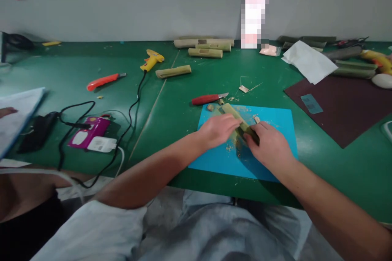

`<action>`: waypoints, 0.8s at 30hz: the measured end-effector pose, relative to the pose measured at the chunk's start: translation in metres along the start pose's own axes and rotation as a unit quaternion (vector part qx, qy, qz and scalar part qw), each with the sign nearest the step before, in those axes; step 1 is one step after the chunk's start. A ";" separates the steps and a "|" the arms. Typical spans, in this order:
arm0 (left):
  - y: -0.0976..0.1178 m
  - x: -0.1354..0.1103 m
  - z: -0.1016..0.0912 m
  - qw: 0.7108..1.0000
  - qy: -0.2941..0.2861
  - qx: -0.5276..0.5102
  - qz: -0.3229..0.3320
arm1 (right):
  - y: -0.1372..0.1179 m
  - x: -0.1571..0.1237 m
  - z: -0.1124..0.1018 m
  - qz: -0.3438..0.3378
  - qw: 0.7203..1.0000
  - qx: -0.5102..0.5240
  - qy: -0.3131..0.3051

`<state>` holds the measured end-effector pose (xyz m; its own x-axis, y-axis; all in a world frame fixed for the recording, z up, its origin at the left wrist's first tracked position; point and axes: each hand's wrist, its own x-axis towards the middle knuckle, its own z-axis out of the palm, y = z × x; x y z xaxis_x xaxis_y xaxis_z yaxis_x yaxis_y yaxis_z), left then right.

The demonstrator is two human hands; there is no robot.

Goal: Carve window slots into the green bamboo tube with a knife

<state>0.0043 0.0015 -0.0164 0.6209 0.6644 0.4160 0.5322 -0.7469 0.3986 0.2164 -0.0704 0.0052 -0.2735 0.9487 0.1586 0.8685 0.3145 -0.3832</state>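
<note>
A short length of bamboo tube (232, 110) lies slanted over a blue sheet (208, 159) strewn with shavings. My right hand (271, 140) is closed around its nearer end, thumb on the near side. From the left, my left hand (219, 129) reaches over the tube with its fingers curled together against it. Its fingertips are partly hidden, so anything small between them does not show. Just beyond the sheet lies a red-handled knife (208, 98), blade to the right. A small pale wood scrap (256, 119) sits by my right knuckles.
Cut bamboo tubes (206, 53) lie along the wall, with another tube (173, 71) nearer. A yellow glue gun (151, 61), orange utility knife (105, 81) and purple power strip (88, 132) with cables are left. A dark brown sheet (333, 118) and white paper (309, 62) lie right.
</note>
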 end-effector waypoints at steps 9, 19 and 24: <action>-0.001 -0.002 0.000 1.000 0.010 0.013 0.002 | -0.002 0.000 -0.003 0.001 0.999 -0.032 0.009; -0.001 -0.001 -0.004 0.999 0.047 0.016 -0.016 | -0.003 0.000 -0.002 0.022 1.000 -0.020 0.001; -0.001 -0.001 -0.003 0.999 0.049 0.017 0.006 | -0.004 -0.001 -0.002 0.024 1.000 -0.016 -0.002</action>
<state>0.0014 0.0014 -0.0151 0.5695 0.6530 0.4993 0.5452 -0.7546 0.3651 0.2143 -0.0727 0.0080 -0.2323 0.9629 0.1375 0.8932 0.2672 -0.3618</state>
